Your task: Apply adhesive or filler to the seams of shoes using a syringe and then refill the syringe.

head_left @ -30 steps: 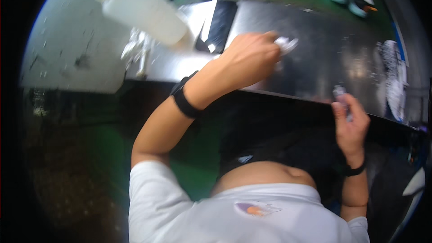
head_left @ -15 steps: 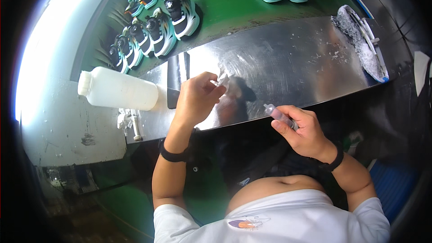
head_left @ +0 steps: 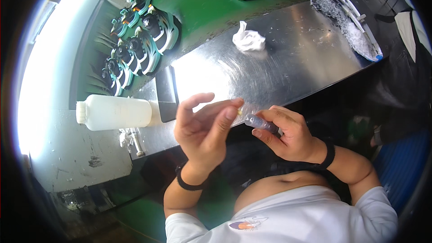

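Observation:
My right hand point(head_left: 288, 132) grips a small clear plastic bottle point(head_left: 261, 123) with dark contents, its tip pointing left. My left hand point(head_left: 204, 128) is raised beside it, thumb and forefinger pinched at the bottle's tip, other fingers spread. Both hands hover in front of the near edge of a shiny metal worktop point(head_left: 279, 63). A crumpled white cloth point(head_left: 248, 40) lies on the metal further back, away from both hands.
A white plastic bottle point(head_left: 114, 112) lies on its side at the left of the worktop. Rows of teal and black shoes point(head_left: 135, 45) stand on a green belt point(head_left: 202, 4). A white brush tray point(head_left: 348, 24) sits at the right.
My left hand left the worktop and came back to the small bottle's tip. The white cloth now lies on the metal. The view tilted down toward my hands.

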Available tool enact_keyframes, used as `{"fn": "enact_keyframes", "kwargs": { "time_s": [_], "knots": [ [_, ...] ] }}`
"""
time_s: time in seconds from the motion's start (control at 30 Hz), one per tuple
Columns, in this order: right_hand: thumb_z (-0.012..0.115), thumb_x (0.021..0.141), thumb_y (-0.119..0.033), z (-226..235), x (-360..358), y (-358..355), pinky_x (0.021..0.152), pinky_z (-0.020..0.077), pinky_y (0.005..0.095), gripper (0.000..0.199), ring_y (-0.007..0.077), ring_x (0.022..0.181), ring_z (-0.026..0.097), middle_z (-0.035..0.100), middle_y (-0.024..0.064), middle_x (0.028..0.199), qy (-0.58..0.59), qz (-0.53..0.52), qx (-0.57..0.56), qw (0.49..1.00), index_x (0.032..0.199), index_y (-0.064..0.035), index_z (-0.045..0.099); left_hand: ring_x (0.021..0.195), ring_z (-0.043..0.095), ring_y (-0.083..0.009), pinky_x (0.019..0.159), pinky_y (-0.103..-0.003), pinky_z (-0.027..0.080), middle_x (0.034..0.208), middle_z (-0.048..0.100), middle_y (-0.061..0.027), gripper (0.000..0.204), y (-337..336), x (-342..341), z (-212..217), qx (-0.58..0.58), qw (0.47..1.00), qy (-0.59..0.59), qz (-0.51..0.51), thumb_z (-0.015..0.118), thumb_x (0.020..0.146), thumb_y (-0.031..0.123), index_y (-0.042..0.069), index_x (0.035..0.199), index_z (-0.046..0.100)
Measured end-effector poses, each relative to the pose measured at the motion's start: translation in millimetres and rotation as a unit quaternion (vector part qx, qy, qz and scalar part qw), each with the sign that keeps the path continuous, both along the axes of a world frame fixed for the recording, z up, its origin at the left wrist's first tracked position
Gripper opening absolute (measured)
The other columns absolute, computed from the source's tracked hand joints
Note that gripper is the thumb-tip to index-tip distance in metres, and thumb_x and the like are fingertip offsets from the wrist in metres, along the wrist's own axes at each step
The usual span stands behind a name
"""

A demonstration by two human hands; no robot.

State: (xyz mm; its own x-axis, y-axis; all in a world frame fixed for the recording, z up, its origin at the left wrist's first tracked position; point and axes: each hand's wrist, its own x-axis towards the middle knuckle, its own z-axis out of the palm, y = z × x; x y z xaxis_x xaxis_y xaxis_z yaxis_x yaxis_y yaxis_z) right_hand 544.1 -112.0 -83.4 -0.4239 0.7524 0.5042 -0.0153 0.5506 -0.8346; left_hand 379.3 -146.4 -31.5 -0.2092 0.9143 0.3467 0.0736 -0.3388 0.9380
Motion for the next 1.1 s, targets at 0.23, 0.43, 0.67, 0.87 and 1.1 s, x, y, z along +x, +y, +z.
{"fn": "enact_keyframes", "kwargs": {
  "time_s": [0.23, 0.43, 0.67, 0.87, 1.1],
  "knots": [
    [0.068, 0.078, -0.007, -6, 6, 2, 0.054, 0.0431, 0.0304, 0.023, 0.0229, 0.060, 0.055, 0.055, 0.0123, 0.073, 0.040, -0.004, 0.012, 0.999, 0.096, 0.0039, 0.058, 0.086, 0.065, -0.0236, 0.074, -0.028, 0.052, 0.088, 0.065, -0.0218, 0.033, 4, 13, -5, -0.005, 0.997, -0.035, -0.072, 0.059, 0.083, -0.005, -0.003, 0.111, 0.040],
    [0.068, 0.077, -0.005, -3, 21, 7, 0.056, 0.0445, 0.0291, 0.024, 0.0232, 0.063, 0.057, 0.056, 0.0129, 0.073, 0.032, -0.025, 0.001, 0.999, 0.096, 0.0041, 0.058, 0.087, 0.065, -0.0249, 0.077, -0.030, 0.051, 0.088, 0.065, -0.0222, 0.034, 14, 29, 6, 0.007, 0.996, -0.067, -0.060, 0.059, 0.081, -0.008, -0.004, 0.110, 0.041],
    [0.068, 0.075, -0.006, -2, 38, 15, 0.060, 0.0474, 0.0332, 0.027, 0.0285, 0.068, 0.059, 0.061, 0.0135, 0.083, 0.039, -0.047, -0.030, 0.998, 0.100, -0.0031, 0.060, 0.087, 0.065, -0.0231, 0.078, -0.030, 0.050, 0.088, 0.065, -0.0213, 0.036, 32, 35, 7, -0.015, 0.985, 0.122, -0.124, 0.060, 0.080, -0.010, -0.004, 0.110, 0.042],
    [0.066, 0.080, -0.009, -14, 57, 24, 0.062, 0.0467, 0.0285, 0.025, 0.0194, 0.070, 0.061, 0.063, 0.0123, 0.084, 0.099, -0.009, -0.123, 0.988, 0.104, -0.0020, 0.060, 0.084, 0.065, -0.0219, 0.077, -0.029, 0.051, 0.092, 0.066, -0.0223, 0.047, 66, 55, 16, -0.031, 0.969, 0.151, -0.192, 0.062, 0.080, -0.004, -0.010, 0.121, 0.040],
    [0.062, 0.086, -0.014, -8, 86, 51, 0.057, 0.0393, 0.0174, 0.020, 0.0008, 0.063, 0.049, 0.057, -0.0015, 0.072, 0.162, -0.075, -0.210, 0.961, 0.100, -0.0006, 0.060, 0.093, 0.060, -0.0167, 0.078, -0.029, 0.047, 0.099, 0.065, -0.0124, 0.027, 195, 68, 9, -0.119, 0.958, 0.173, -0.195, 0.062, 0.085, 0.014, -0.005, 0.105, 0.057]
  ]
}}
